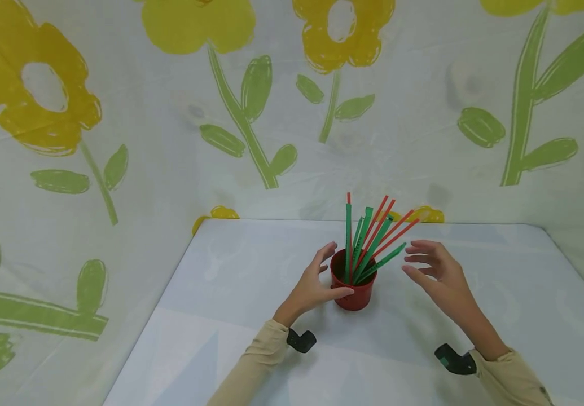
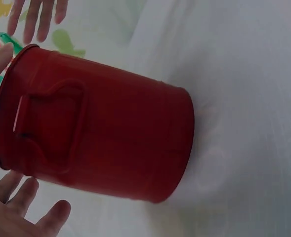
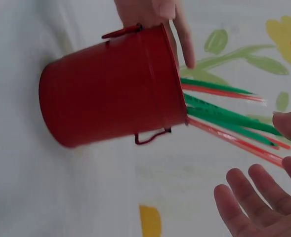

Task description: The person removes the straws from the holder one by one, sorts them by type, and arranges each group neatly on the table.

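A small red metal bucket (image 1: 354, 297) stands upright on the table and holds several green and red sticks, some of the green ones (image 1: 348, 237) with dark lettering. My left hand (image 1: 308, 288) is spread around the bucket's left side, thumb at the near rim and fingers beyond it. Its fingers (image 2: 24, 197) are relaxed and apart in the left wrist view. To the right of the bucket my right hand (image 1: 441, 276) hovers with fingers bent gently, beside the tips of the leaning sticks. In the right wrist view its palm faces the red sticks (image 3: 234, 141) and holds nothing.
The white table (image 1: 210, 282) ends at a back edge just behind the bucket. A curtain (image 1: 398, 141) printed with yellow flowers hangs behind and to the left. Dark wrist cameras sit below each hand, the right one (image 1: 455, 360) low over the table.
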`<state>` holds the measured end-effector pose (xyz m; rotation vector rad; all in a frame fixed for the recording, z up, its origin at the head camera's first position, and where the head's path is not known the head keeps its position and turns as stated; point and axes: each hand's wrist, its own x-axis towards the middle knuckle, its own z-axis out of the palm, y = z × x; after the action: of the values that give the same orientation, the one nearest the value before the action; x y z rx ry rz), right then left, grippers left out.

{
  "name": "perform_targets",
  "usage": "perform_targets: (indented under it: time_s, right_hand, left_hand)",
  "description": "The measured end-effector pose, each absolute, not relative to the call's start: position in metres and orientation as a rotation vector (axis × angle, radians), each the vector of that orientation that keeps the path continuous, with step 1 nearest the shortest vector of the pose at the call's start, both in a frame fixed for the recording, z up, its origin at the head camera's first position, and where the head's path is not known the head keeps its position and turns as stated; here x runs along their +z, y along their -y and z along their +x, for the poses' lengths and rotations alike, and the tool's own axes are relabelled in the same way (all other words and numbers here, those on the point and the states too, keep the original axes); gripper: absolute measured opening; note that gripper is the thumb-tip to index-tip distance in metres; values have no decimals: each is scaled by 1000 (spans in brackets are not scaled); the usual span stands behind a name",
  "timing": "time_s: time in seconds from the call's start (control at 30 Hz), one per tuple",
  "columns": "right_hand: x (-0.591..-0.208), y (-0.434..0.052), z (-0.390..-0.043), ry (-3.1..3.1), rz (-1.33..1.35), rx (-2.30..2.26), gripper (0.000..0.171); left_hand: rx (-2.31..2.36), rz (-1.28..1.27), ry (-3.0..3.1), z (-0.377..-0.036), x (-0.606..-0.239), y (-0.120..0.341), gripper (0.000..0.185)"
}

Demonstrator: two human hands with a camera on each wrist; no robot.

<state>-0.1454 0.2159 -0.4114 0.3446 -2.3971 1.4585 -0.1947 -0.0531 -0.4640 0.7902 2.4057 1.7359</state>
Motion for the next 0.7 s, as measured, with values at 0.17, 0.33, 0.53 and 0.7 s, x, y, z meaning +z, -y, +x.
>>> perform_targets:
  time_s: [0.17, 0.33, 0.53, 0.7]
  right_hand:
    - [-421, -200, -153, 2315, 316, 1600, 41]
    - [-428, -185, -157, 2281, 312, 1661, 32]
    - [-434, -174, -159, 2235, 304, 1704, 26]
    - [-438, -170, -160, 2212, 279, 1697, 26]
  left_hand:
    - [1700, 769, -2403, -198, -469, 40, 94]
    - [1758, 732, -2392, -197, -473, 34, 88]
    - [1807, 756, -2485, -196, -475, 33, 85]
    - [1815, 733, -2525, -195, -475, 35, 85]
